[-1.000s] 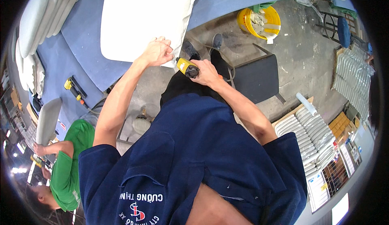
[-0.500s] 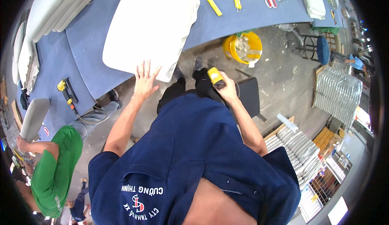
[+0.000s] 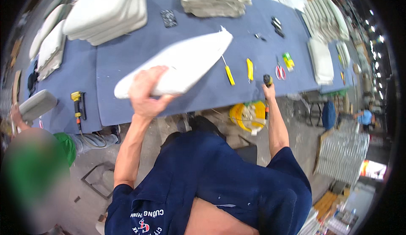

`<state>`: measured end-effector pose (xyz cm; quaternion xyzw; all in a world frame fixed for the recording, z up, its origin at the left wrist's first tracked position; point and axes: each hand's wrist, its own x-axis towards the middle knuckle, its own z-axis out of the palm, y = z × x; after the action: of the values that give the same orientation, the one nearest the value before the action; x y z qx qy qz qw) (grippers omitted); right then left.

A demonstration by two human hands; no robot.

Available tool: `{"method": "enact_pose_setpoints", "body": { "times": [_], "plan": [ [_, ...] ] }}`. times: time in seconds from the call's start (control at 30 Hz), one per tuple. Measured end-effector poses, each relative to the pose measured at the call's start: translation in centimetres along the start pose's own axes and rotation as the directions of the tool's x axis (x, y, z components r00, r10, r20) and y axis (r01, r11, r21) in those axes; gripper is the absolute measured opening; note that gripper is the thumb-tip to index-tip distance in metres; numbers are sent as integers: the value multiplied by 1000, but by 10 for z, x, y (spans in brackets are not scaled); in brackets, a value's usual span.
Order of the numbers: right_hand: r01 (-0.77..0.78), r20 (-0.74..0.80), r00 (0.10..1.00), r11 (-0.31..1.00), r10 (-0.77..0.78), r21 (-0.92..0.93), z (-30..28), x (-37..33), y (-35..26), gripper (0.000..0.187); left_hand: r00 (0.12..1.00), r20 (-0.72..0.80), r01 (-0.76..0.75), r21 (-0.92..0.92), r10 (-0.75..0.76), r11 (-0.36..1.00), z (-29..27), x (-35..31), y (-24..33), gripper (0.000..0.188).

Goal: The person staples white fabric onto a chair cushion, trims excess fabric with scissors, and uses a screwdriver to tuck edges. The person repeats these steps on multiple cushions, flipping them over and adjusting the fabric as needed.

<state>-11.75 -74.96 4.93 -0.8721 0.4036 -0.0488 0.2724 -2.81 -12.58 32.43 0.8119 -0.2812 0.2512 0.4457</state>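
My left hand [image 3: 146, 93] grips the near edge of a white padded seat cushion [image 3: 186, 61], its thumb below and fingers over the top. The cushion is tilted up off the blue-grey table [image 3: 169, 108]. My right hand [image 3: 269, 92] is closed around a yellow and black staple gun [image 3: 267, 81] at the table's front edge; my hand hides much of its body. Close by lie red-handled scissors [image 3: 280, 72], a yellow cutter [image 3: 250, 69] and a yellow-handled thin tool [image 3: 229, 76].
Stacks of white cushions [image 3: 105, 15] stand at the back left, with folded fabric [image 3: 215, 2] behind. Another staple gun [image 3: 78, 106] with a hose lies at left, near a person in green [image 3: 63, 144]. A yellow bucket [image 3: 239, 118] sits below the table's front edge.
My left hand, earlier spread flat on the lying cushion, now grips and tilts it up. My right hand has carried the staple gun from beside my body forward to the table edge.
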Motion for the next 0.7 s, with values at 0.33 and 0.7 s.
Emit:
{"method": "enact_pose_setpoints", "body": {
  "times": [0.33,0.7],
  "plan": [
    [312,340,899,948,-275,-58,96,34,-181,50,336,-131,896,-262,-933,359,-26,-40,-151,58],
    [472,530,743,882,-409,19,179,44,-324,38,516,-365,778,578,-775,246,93,-187,-210,69]
  ]
}}
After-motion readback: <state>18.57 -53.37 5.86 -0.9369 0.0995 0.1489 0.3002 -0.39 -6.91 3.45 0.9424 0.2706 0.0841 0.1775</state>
